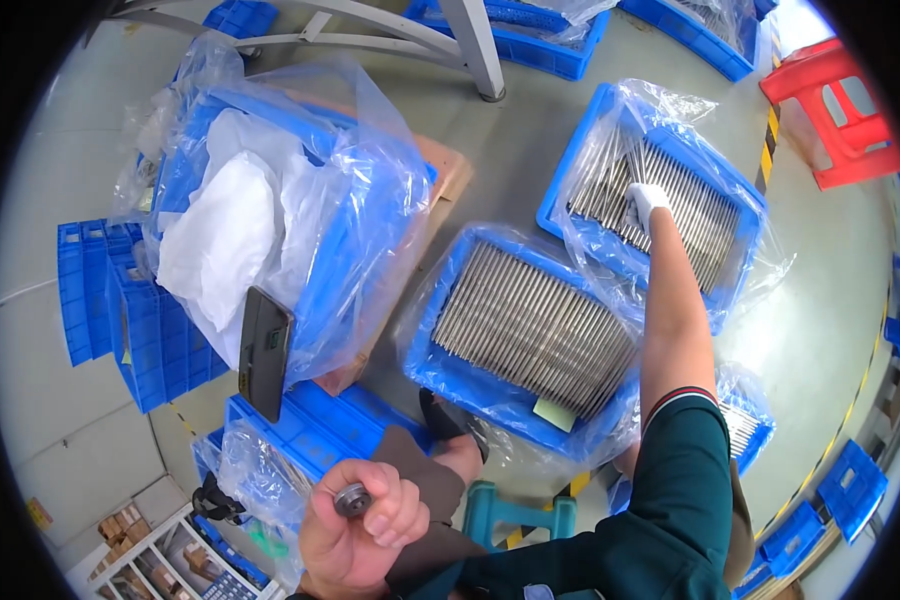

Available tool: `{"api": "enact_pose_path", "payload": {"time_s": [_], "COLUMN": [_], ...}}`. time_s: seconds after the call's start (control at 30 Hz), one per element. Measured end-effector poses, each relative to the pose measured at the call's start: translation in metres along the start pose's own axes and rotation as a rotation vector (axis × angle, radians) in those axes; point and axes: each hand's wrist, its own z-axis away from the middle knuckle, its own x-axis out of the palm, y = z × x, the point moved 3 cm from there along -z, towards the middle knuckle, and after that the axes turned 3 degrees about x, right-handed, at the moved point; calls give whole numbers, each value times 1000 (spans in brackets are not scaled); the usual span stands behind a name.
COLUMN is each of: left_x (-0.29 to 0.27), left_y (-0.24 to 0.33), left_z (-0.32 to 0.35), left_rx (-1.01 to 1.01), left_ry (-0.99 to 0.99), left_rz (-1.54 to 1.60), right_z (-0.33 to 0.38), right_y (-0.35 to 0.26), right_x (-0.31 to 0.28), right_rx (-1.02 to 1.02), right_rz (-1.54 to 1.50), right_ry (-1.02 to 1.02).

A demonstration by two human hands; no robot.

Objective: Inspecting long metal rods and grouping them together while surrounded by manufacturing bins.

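Note:
My left hand (370,522), bare, is closed in front of my body. Its thumb and fingers grip a dark, round metal piece (352,500) seen end-on; how far it extends is hidden. My right hand (647,203), in a white glove, reaches far forward over a blue crate (573,140) lined with clear plastic. Its fingers are closed around thin metal rods (634,152), which tilt up out of the rows of rods (695,205) lying there. A second blue crate (432,375), nearer to me, holds neat rows of similar metal rods (530,325).
At left, a plastic-lined blue crate (320,290) with white sheets (220,225) sits on a wooden pallet (445,175). A dark phone-like device (266,355) stands by its near corner. A red stool (840,120) is at far right, a teal stool (515,515) below me.

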Motion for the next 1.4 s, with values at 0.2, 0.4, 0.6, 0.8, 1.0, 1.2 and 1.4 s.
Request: {"api": "enact_pose_path", "payload": {"time_s": [0.2, 0.4, 0.6, 0.8, 1.0, 1.2, 1.4], "left_x": [4, 5, 5, 5, -11, -16, -18], "left_y": [-6, -9, -15, -27, -32, -41, -44], "left_z": [8, 28, 61, 86, 93, 94, 94], "left_rx": [-14, -10, -26, -45, 29, 68, 108], "left_ry": [-25, -57, -140, -233, -280, -281, -277], "left_rz": [-20, -30, -12, 26, 65, 44, -33], "right_z": [-3, 36, 151, 308, 491, 627, 615], "right_y": [24, 31, 26, -2, -47, -11, 48], "right_x": [-1, 1, -25, -62, -121, -142, -103], "right_rx": [64, 76, 49, -150, -732, -940, -746], "right_rz": [-95, -332, -491, -355, -146, -252, 81], "right_ry": [-1, -15, -215, -261, -125, -139, 100]}}
